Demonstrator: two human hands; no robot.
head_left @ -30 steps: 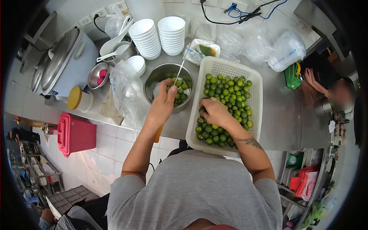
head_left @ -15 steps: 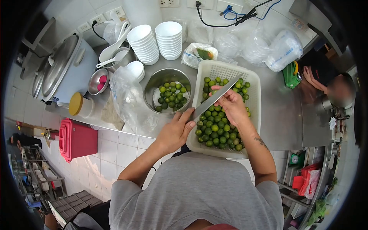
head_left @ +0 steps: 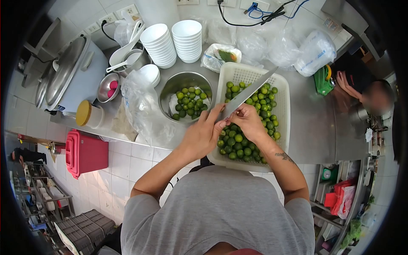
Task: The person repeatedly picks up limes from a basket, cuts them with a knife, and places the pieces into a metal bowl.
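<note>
A large knife (head_left: 250, 92) slants up to the right over the white perforated basket (head_left: 285, 127), its handle end hidden at my left hand (head_left: 203, 131). That hand's fingers are closed round the handle end. My right hand (head_left: 247, 121) is closed too, its fingertips pinched together beside the base of the blade and nearly meeting my left thumb. Whatever they may pinch is too small to make out. Many green limes (head_left: 238, 146) fill the basket beneath both hands. On the left, more limes (head_left: 189, 103) lie inside a steel pot (head_left: 163, 100).
Stacked white bowls (head_left: 187, 40) and plastic bags (head_left: 250, 46) line the back of the steel counter (head_left: 312, 136). A crumpled clear bag (head_left: 142, 108) lies left of the pot. At far right is another person's hand (head_left: 346, 87). A red bin (head_left: 87, 153) stands on the floor.
My right fingers have moved from the middle of the blade down to its base and closed. The knife and my left hand have shifted up and to the right.
</note>
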